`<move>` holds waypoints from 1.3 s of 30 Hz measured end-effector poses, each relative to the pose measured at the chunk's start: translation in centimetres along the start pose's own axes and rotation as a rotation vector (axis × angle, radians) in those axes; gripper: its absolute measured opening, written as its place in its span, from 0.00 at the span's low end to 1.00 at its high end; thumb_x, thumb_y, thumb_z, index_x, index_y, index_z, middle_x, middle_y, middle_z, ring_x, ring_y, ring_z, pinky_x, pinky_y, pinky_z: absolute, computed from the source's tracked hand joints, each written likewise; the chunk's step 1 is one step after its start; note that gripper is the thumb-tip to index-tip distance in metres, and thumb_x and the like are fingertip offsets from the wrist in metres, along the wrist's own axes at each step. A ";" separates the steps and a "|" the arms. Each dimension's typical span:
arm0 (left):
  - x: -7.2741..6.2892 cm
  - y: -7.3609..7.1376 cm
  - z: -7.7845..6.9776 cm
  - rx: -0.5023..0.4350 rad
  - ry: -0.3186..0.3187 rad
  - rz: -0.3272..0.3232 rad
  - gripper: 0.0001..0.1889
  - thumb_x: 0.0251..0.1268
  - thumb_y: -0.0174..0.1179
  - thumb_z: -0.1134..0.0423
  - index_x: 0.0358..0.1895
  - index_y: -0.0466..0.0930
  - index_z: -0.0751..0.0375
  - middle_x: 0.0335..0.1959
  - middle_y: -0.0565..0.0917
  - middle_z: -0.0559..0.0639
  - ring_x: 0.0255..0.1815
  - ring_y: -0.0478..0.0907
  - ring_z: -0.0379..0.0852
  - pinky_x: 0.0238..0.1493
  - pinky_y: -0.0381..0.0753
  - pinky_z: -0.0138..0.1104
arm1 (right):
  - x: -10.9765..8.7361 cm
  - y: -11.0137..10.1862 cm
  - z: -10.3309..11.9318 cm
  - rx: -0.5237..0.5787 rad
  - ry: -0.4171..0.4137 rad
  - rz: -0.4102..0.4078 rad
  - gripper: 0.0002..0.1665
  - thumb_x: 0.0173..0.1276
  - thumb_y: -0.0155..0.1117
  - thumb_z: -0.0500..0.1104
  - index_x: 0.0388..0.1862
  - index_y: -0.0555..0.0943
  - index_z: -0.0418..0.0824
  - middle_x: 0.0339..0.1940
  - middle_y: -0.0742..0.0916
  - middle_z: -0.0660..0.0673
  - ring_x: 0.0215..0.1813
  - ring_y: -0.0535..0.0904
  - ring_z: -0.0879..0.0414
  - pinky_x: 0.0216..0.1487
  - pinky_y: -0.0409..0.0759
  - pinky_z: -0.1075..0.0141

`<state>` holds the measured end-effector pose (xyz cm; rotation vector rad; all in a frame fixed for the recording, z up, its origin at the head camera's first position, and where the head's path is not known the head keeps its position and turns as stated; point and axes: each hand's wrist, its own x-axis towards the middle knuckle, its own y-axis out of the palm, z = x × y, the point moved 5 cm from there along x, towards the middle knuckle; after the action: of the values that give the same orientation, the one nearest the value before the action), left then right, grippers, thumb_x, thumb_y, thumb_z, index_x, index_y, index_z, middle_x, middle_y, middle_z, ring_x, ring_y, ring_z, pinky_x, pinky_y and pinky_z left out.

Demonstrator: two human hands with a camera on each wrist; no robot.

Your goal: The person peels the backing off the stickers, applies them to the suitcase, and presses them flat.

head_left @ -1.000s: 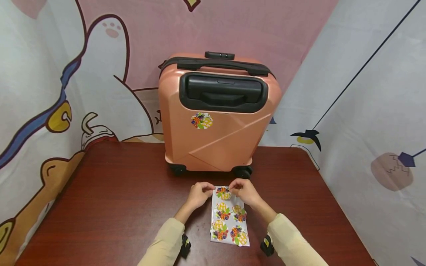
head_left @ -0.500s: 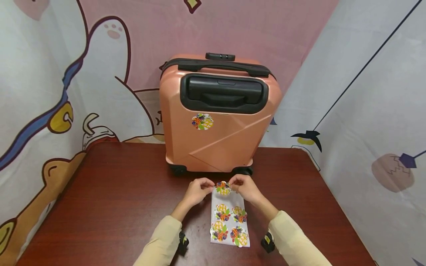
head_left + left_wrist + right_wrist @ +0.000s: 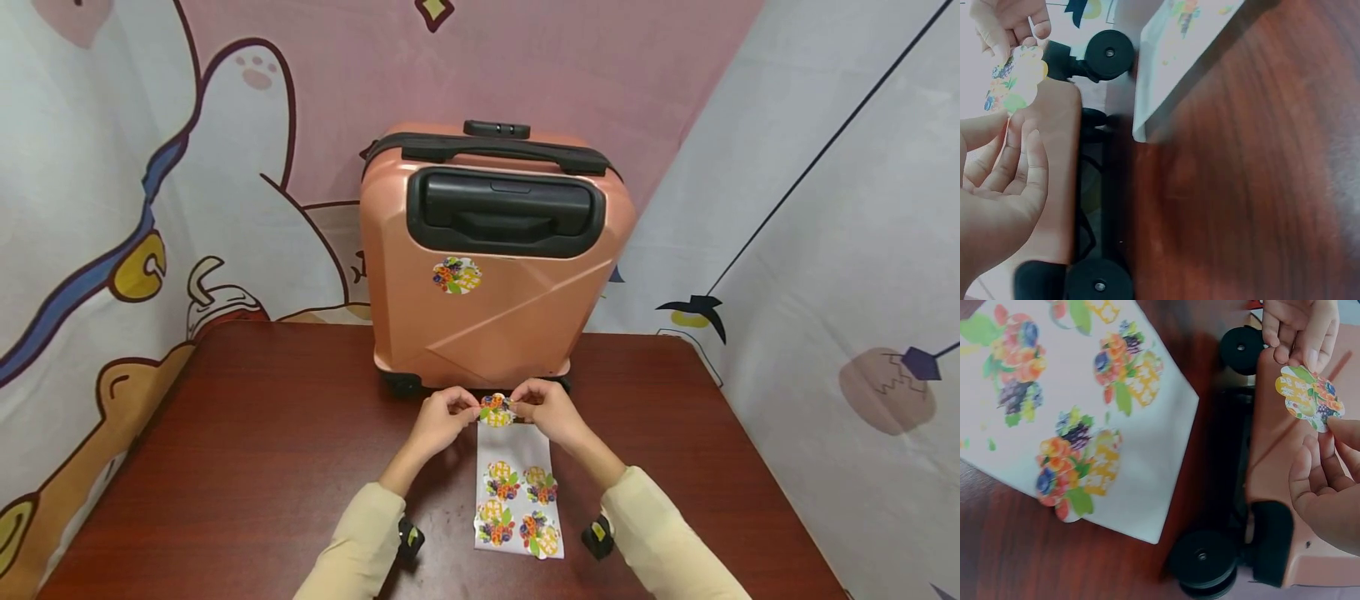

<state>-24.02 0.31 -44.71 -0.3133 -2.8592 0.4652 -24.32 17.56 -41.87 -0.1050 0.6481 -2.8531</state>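
A fruit-printed sticker (image 3: 497,411) is held off the backing sheet, between both hands. My left hand (image 3: 441,423) pinches its left edge between thumb and forefinger. The right hand (image 3: 553,414) pinches the opposite edge; in the right wrist view the whole sticker (image 3: 1311,399) shows, scalloped and flat. Below it on the table lies the white backing sheet (image 3: 512,446), bearing several more fruit stickers on its nearer part. Just beyond the hands stands an orange suitcase (image 3: 480,333), upright, with one fruit sticker (image 3: 457,276) on its front under the handle recess.
The suitcase's black wheels (image 3: 403,382) rest on the dark red wooden table (image 3: 285,450). A cartoon-printed cloth (image 3: 600,75) hangs behind and on both sides. Each wrist wears a small black camera (image 3: 597,537).
The sticker has come up off the backing sheet's top end. Both hands have moved it forward, toward the suitcase, leaving bare white paper there.
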 end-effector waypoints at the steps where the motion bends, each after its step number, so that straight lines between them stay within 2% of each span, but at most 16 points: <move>1: 0.1 -0.2 -0.1 -0.003 0.002 -0.007 0.02 0.59 0.60 0.68 0.30 0.79 0.62 0.24 0.81 0.49 0.27 0.78 0.48 0.25 0.75 0.30 | 0.1 0.0 0.3 0.001 -0.005 -0.011 0.04 0.58 0.62 0.28 0.28 0.79 0.35 0.22 0.81 0.43 0.25 0.75 0.51 0.28 0.77 0.58; 9: 0.7 -2.0 -1.7 -0.066 0.031 -0.127 0.02 0.56 0.61 0.70 0.29 0.78 0.65 0.23 0.81 0.51 0.25 0.76 0.43 0.28 0.75 0.30 | 0.8 -0.1 2.8 0.005 -0.052 -0.070 0.02 0.56 0.64 0.30 0.28 0.79 0.34 0.23 0.81 0.43 0.25 0.73 0.53 0.26 0.73 0.66; 13: 0.9 -3.1 -2.4 -0.076 0.042 -0.192 0.03 0.55 0.63 0.70 0.29 0.79 0.66 0.24 0.81 0.52 0.26 0.76 0.42 0.29 0.75 0.30 | 1.2 0.1 4.0 0.008 -0.076 -0.084 0.03 0.55 0.65 0.30 0.29 0.80 0.33 0.24 0.81 0.41 0.26 0.74 0.52 0.26 0.73 0.66; 17: 1.0 -4.1 -3.3 -0.084 0.063 -0.239 0.04 0.53 0.64 0.70 0.29 0.79 0.67 0.25 0.81 0.54 0.27 0.78 0.44 0.31 0.77 0.31 | 1.5 0.1 5.2 0.011 -0.090 -0.107 0.04 0.55 0.65 0.30 0.27 0.80 0.37 0.23 0.82 0.43 0.26 0.75 0.53 0.25 0.72 0.69; 23: 1.2 -5.4 -4.3 -0.045 0.103 -0.312 0.04 0.52 0.65 0.69 0.28 0.79 0.66 0.25 0.82 0.54 0.29 0.79 0.46 0.33 0.77 0.32 | 1.9 0.4 6.7 0.055 -0.108 -0.142 0.06 0.53 0.66 0.31 0.23 0.80 0.41 0.23 0.82 0.44 0.26 0.74 0.56 0.26 0.72 0.70; 28: 1.2 -6.5 -5.0 0.010 0.145 -0.380 0.04 0.52 0.65 0.69 0.28 0.79 0.65 0.26 0.82 0.53 0.28 0.78 0.44 0.32 0.77 0.34 | 2.4 1.0 7.6 0.067 -0.118 -0.147 0.03 0.55 0.65 0.32 0.28 0.80 0.32 0.24 0.81 0.42 0.27 0.75 0.56 0.26 0.74 0.71; 30: 1.2 -6.9 -5.2 0.027 0.167 -0.403 0.03 0.52 0.65 0.70 0.28 0.79 0.65 0.25 0.82 0.53 0.27 0.78 0.45 0.43 0.72 0.36 | 2.6 1.2 8.0 0.047 -0.130 -0.163 0.04 0.55 0.65 0.32 0.29 0.80 0.31 0.24 0.82 0.43 0.27 0.75 0.58 0.27 0.73 0.71; 32: 1.1 -7.3 -5.4 0.027 0.184 -0.421 0.04 0.52 0.65 0.70 0.28 0.79 0.65 0.25 0.82 0.53 0.27 0.78 0.46 0.49 0.66 0.41 | 2.7 1.4 8.5 0.029 -0.141 -0.185 0.05 0.55 0.66 0.33 0.28 0.80 0.32 0.24 0.82 0.44 0.26 0.75 0.59 0.27 0.73 0.71; 35: 1.1 -7.9 -5.6 0.020 0.195 -0.440 0.04 0.52 0.65 0.70 0.28 0.79 0.65 0.24 0.82 0.54 0.27 0.78 0.47 0.49 0.67 0.40 | 2.9 1.7 9.2 0.016 -0.160 -0.208 0.04 0.54 0.67 0.34 0.27 0.80 0.33 0.24 0.82 0.45 0.26 0.74 0.60 0.29 0.73 0.70; 37: 1.1 -8.2 -5.6 0.012 0.193 -0.449 0.04 0.52 0.65 0.69 0.28 0.79 0.66 0.24 0.81 0.54 0.27 0.77 0.46 0.37 0.74 0.34 | 3.0 1.8 9.6 0.021 -0.165 -0.215 0.04 0.54 0.67 0.34 0.26 0.80 0.33 0.24 0.82 0.46 0.26 0.74 0.60 0.29 0.73 0.70; 39: 1.1 -8.6 -5.7 0.003 0.193 -0.454 0.05 0.52 0.65 0.69 0.28 0.79 0.66 0.24 0.81 0.54 0.27 0.77 0.46 0.29 0.75 0.31 | 3.1 2.1 9.9 0.022 -0.169 -0.221 0.04 0.53 0.67 0.33 0.26 0.80 0.34 0.24 0.82 0.47 0.26 0.74 0.61 0.28 0.73 0.70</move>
<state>-25.08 -5.74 -36.41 0.2750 -2.6239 0.3278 -25.84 10.91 -33.77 -0.4355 0.6040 -3.0148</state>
